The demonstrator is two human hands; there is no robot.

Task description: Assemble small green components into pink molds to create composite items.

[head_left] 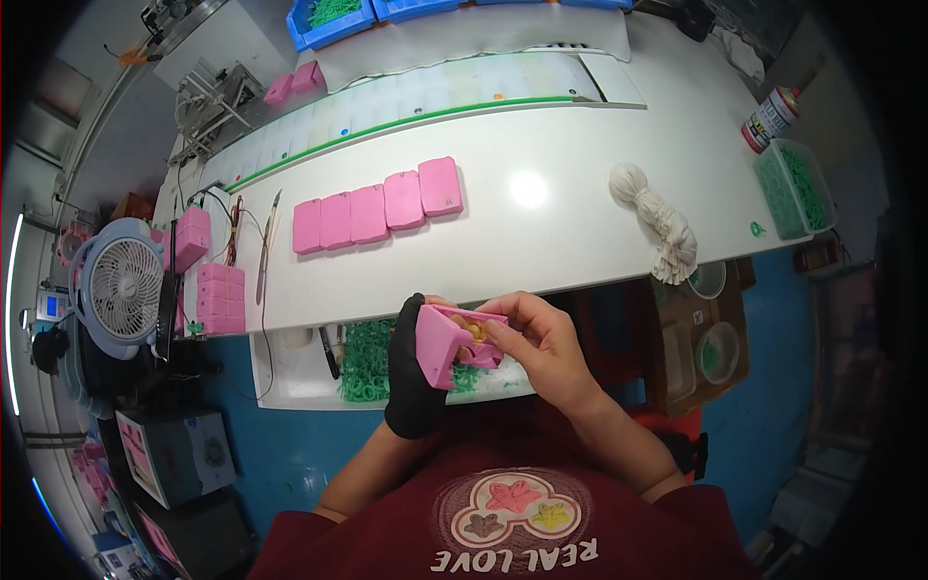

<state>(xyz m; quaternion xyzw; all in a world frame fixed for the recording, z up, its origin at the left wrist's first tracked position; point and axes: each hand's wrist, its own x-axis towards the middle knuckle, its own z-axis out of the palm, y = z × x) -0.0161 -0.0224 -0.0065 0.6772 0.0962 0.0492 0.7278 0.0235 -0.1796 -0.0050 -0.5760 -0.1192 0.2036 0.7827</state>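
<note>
A pink rubber mould [438,340] is held up in front of my body, just off the table's front edge. Around its left side wraps my left hand [408,391], in a black glove with fingertips showing at the top. The mould is bent apart at its right side, and a yellowish inner part [475,331] shows in the gap. My bare right hand [549,353] grips the opened flap, thumb at the gap. Below lies an open drawer [290,390] with a heap of green pieces [364,365] partly behind the glove.
Several pink moulds [369,215] form a row on the white table [541,232]; more are stacked [220,298] at left. Tweezers [266,253], a fan [124,286], a cloth bundle [659,220], a spray can [770,119] and a tub of green pieces [795,190] stand about.
</note>
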